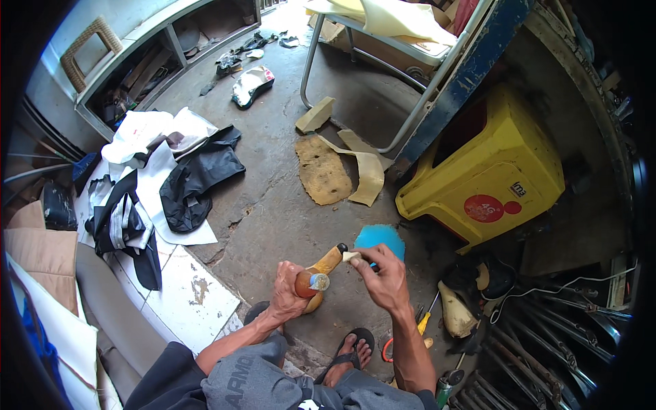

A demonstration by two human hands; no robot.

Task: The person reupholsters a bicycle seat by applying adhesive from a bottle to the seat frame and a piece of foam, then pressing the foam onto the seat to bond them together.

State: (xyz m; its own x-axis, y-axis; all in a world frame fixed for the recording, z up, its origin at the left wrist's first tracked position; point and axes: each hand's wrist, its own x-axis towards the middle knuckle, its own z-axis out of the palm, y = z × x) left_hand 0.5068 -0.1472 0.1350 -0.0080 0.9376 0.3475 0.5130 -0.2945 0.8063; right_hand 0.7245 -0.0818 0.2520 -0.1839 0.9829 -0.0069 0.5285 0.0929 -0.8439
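Note:
My left hand (287, 287) is closed around a brown, rounded thing (305, 281) with a blue band and a speckled grey end that faces up. From beside it a tan, tapering part (326, 262) reaches up and right to a black, rounded tip (342, 248). I cannot make out what kind of thing this is. Close to that tip, my right hand (384, 277) pinches a small cream-white piece (350, 257) between thumb and fingers. Whether the piece touches the tan part is unclear. Behind the right hand lies a bright blue sheet (380, 242) on the floor.
A yellow plastic stool (492, 171) lies tipped at right. Beyond my hands are tan foam scraps (324, 171). Black and white material (198, 184) is piled at left. A yellow-handled screwdriver (425, 321), a shoe last (456, 311) and several metal bars (540, 362) sit at right.

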